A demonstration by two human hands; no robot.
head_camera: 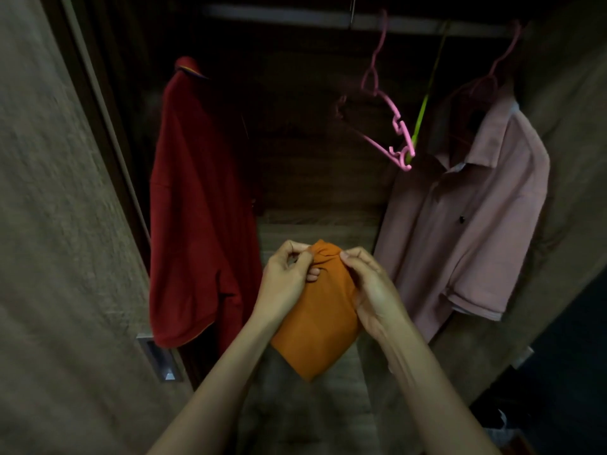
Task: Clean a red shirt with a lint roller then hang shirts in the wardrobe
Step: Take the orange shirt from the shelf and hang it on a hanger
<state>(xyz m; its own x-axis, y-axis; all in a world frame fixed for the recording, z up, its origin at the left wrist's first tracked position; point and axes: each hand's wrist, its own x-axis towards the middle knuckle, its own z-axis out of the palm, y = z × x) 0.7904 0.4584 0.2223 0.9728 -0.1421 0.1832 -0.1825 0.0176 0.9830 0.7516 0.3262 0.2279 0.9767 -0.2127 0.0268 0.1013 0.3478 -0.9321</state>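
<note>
Inside the dim wardrobe (pixel 322 198) a red shirt (pixel 200 208) hangs at left and a pink shirt (pixel 466 224) at right. Low between them is a folded orange garment (pixel 315 320), probably soft, light and limp, so best taken at the shoulders. An empty pink hanger (pixel 391 126) waits above. The left hand (pixel 285 277) and right hand (pixel 374 290) pinch its bunched top edge. Its collar is hidden.
</note>
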